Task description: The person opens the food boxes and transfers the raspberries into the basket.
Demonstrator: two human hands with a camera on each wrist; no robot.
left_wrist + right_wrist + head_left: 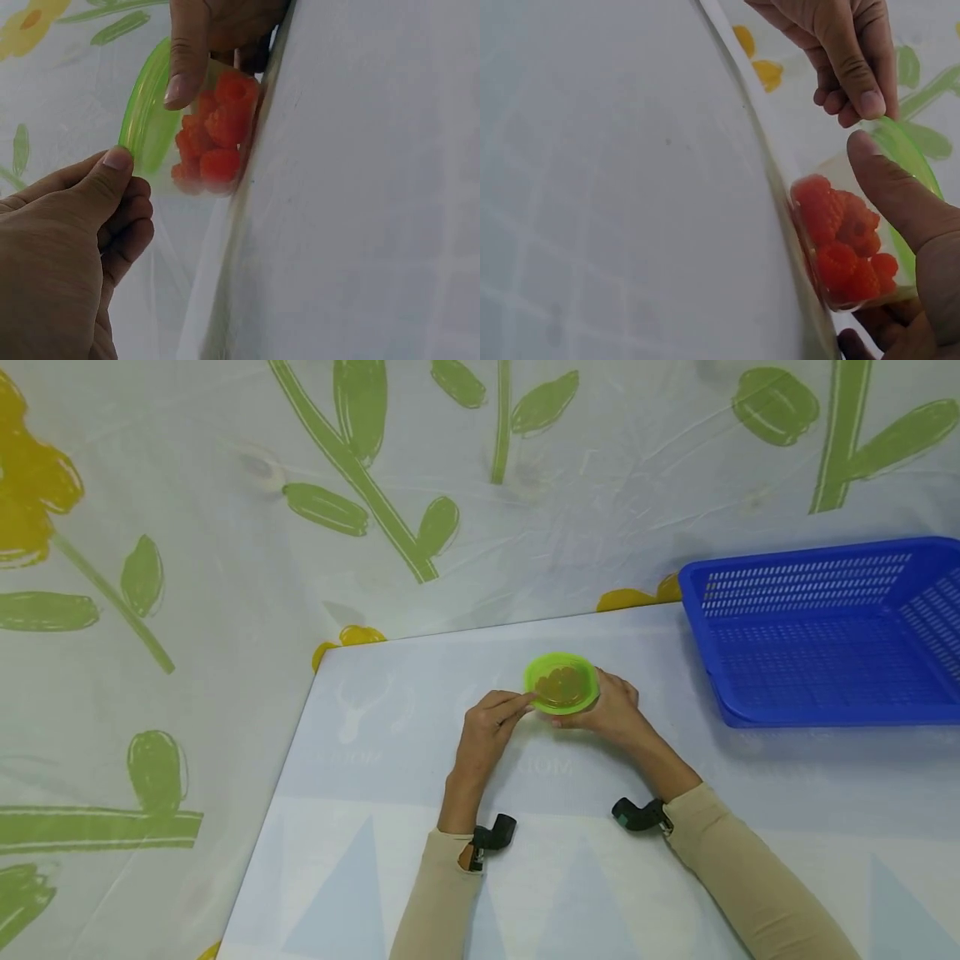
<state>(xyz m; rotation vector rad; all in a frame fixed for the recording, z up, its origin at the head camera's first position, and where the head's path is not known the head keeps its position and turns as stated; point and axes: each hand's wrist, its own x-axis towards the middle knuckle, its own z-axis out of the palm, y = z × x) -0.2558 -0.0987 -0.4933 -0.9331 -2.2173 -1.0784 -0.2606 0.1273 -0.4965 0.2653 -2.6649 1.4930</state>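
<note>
A clear plastic container with a green lid stands on the white table. Through its side show several red raspberries. My left hand pinches the edge of the lid between thumb and fingers, at the container's left side. Around the container's right side my right hand holds it, thumb along the near wall and fingers on the far side. The lid sits over the container's top; whether its rim is fully sealed I cannot tell.
A blue plastic basket with slatted walls stands on the table at the right. The white table meets a flower-patterned sheet along its back and left edges. A small black camera is strapped to each wrist.
</note>
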